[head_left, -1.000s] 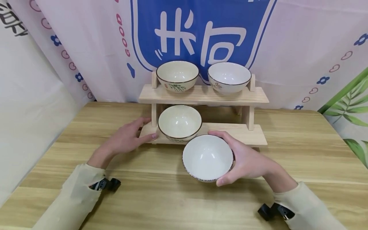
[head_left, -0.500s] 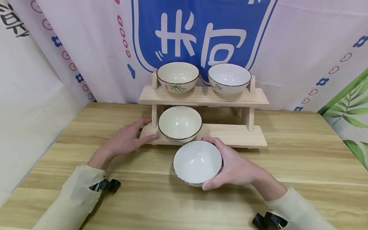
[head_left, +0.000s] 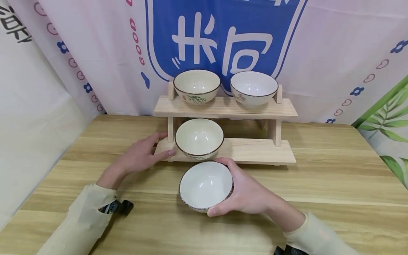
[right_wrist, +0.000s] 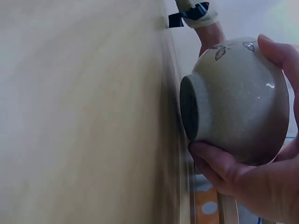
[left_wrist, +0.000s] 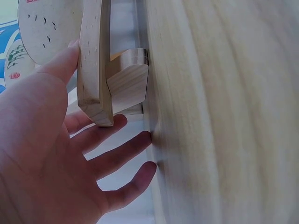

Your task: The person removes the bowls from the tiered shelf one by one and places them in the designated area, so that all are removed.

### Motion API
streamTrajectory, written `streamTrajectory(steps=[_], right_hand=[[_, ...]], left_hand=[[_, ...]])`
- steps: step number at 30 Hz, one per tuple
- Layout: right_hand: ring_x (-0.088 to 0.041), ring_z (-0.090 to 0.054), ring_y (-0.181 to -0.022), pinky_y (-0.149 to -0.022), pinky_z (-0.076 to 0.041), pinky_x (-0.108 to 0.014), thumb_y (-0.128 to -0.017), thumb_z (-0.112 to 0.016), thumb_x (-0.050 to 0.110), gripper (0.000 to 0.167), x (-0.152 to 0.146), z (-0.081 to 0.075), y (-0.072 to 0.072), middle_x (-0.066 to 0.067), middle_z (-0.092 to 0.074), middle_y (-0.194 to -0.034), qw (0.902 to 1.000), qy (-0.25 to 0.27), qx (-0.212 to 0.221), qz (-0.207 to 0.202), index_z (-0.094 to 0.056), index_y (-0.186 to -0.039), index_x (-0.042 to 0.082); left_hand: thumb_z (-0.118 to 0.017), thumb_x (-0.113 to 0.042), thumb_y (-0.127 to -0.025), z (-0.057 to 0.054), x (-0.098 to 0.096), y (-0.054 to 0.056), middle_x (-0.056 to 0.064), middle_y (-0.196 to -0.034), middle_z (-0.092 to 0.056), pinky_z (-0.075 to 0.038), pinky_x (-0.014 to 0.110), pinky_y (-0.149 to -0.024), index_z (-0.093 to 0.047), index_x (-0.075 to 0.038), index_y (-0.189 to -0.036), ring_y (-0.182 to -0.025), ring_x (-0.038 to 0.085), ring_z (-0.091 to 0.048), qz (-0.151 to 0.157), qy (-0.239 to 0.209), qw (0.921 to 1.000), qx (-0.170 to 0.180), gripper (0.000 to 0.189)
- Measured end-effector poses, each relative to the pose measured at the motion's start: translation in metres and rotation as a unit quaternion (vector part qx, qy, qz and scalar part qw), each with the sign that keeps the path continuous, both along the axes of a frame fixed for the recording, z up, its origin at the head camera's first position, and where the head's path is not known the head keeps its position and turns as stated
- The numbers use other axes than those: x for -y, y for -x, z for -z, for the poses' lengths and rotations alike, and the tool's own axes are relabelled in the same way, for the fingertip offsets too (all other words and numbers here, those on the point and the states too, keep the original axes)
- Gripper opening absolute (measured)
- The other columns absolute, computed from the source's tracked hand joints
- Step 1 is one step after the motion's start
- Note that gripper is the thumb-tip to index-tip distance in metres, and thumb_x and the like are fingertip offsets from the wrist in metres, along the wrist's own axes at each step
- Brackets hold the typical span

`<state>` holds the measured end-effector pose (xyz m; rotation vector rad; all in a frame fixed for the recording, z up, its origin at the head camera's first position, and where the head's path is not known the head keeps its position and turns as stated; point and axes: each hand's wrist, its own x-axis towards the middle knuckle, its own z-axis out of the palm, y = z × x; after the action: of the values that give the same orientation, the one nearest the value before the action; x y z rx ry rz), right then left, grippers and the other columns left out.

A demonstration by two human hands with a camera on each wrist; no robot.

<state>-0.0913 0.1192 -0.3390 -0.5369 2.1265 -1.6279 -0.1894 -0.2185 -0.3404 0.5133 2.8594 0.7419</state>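
Note:
In the head view, my right hand (head_left: pixel 243 193) grips a white bowl (head_left: pixel 205 184) with a dark patterned rim, thumb at its near side and fingers at the far side. The right wrist view shows the bowl's underside (right_wrist: pixel 233 98), with its foot close over the table and fingertips right by the foot. My left hand (head_left: pixel 140 154) holds the left end of a two-tier wooden display stand (head_left: pixel 258 150) at the lower shelf. From the left wrist view, its thumb lies against the shelf board (left_wrist: pixel 93 60), while the other fingers spread past the end and below it.
A cream bowl (head_left: pixel 199 136) sits at the left of the lower shelf, just behind the held bowl. Up on the top shelf are another cream bowl (head_left: pixel 197 86) and a white bowl (head_left: pixel 254 88). A printed curtain (head_left: pixel 318 63) hangs behind the wooden table (head_left: pixel 325 173).
My right hand has carried the white bowl leftward and toward the near side, away from the shelf front. The left hand has stayed on the stand.

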Motion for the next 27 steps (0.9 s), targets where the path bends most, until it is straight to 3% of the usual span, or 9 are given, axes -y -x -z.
streamTrajectory(steps=[12,22,27], right_hand=[[-0.024,-0.062,-0.132,-0.112,-0.05,-0.046,-0.068,-0.101,0.019,0.113,0.008,0.002,-0.006,-0.005,-0.056,-0.151,0.9999,0.008,-0.007,0.007,-0.032,-0.157,0.015],[-0.024,-0.062,-0.133,-0.116,-0.046,-0.046,-0.064,-0.103,0.023,0.118,0.018,0.001,-0.008,-0.007,-0.056,-0.152,0.9993,-0.03,-0.01,0.022,-0.032,-0.157,0.015],[-0.023,-0.067,-0.117,-0.102,-0.057,-0.036,-0.068,-0.102,0.024,0.105,0.022,0.0,-0.008,-0.014,-0.06,-0.143,0.9981,-0.053,-0.007,0.033,-0.039,-0.152,0.012]], left_hand=[[-0.059,-0.066,-0.101,0.0,-0.002,0.001,0.024,-0.156,-0.054,-0.047,0.065,-0.113,-0.038,-0.009,-0.162,-0.141,0.043,-0.056,0.0,0.005,1.0,0.0,0.087],[-0.059,-0.068,-0.101,-0.001,0.0,-0.001,0.024,-0.157,-0.054,-0.046,0.066,-0.113,-0.038,-0.011,-0.163,-0.142,0.045,-0.055,-0.006,0.003,1.0,0.006,0.087],[-0.06,-0.068,-0.1,0.0,-0.001,0.0,0.024,-0.156,-0.055,-0.047,0.066,-0.113,-0.038,-0.01,-0.162,-0.141,0.044,-0.056,-0.007,0.003,1.0,0.006,0.087]])
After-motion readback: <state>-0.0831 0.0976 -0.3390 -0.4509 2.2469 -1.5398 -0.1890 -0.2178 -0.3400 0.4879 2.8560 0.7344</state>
